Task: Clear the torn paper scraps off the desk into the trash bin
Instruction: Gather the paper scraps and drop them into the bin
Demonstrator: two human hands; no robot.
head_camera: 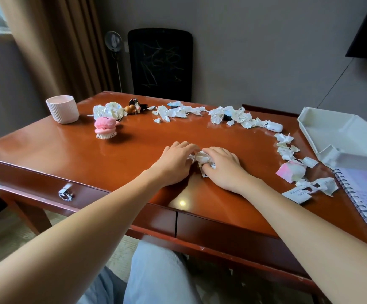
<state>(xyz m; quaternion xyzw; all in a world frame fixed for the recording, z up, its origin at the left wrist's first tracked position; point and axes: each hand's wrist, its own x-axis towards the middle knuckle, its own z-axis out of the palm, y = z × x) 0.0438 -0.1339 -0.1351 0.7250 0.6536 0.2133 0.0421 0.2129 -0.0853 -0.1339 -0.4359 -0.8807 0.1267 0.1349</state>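
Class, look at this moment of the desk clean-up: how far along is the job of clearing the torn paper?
Done: nothing shows as binned; no trash bin is in view. In hand: the left hand and right hand press together a small wad of scraps mid-desk. Left: scraps along the far edge, a clump by the pink brush, and a trail down the right side.

- Both forearms bare up to the frame's edge; no sleeves show.
- No watch, bracelet or ring on the left hand (173, 160) or the right hand (224, 170).
- Pale blue trousers, jeans-like, cover the legs (156, 275).
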